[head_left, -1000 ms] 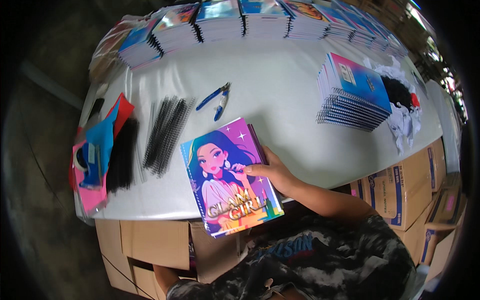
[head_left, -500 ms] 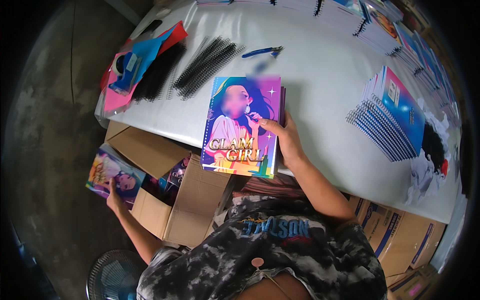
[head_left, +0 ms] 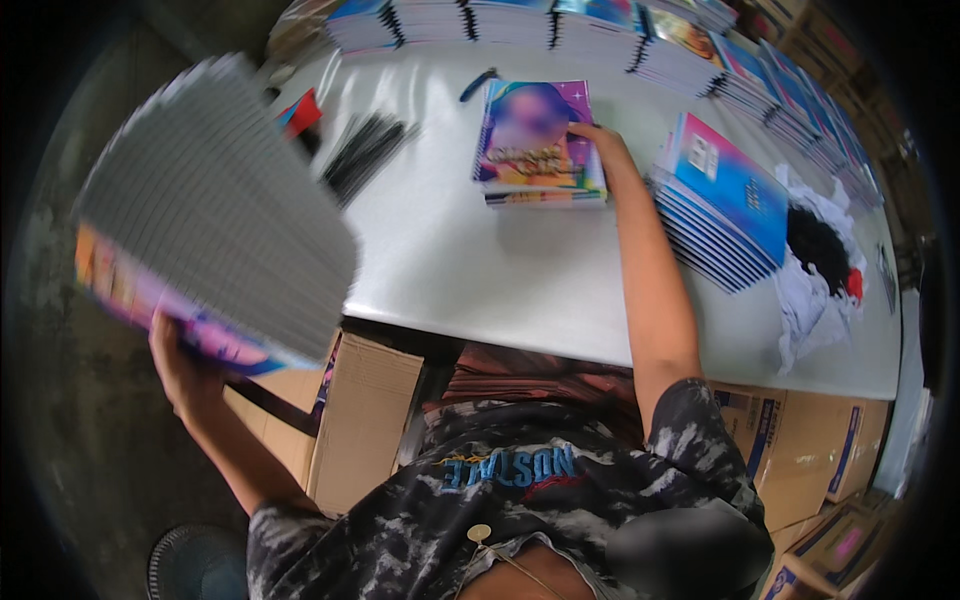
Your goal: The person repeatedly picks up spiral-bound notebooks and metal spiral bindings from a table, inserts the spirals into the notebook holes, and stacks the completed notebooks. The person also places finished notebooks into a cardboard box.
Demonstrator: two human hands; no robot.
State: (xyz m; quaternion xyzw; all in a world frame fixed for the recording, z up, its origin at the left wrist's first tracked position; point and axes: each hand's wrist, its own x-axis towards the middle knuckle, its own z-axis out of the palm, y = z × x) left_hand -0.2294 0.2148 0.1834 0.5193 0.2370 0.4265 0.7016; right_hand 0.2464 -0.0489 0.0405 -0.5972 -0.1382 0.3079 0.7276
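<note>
My left hand (head_left: 185, 365), raised at the left, is closed on a notebook (head_left: 220, 210). Its grey-lined page faces up, and the colourful illustrated cover shows along the lower edge; motion blurs it. My right arm reaches across the white table (head_left: 490, 270). There my right hand (head_left: 597, 143) grips the right side of a small stack of notebooks (head_left: 535, 160) with purple illustrated covers, its thumb on the top cover. The stack lies on the table; the fingers at its side are mostly hidden.
Black spiral coils (head_left: 365, 150) and blue-handled pliers (head_left: 478, 85) lie beyond my left hand. Coil-bound blue notebooks (head_left: 725, 200) stand stacked at right beside crumpled white material (head_left: 800, 310). Several notebook piles (head_left: 510, 22) line the far edge. An open carton (head_left: 365, 410) sits below the near edge.
My left hand has lifted the notebook from beside the carton, and its lined page now shows. My right hand has carried the notebooks farther away, onto the table.
</note>
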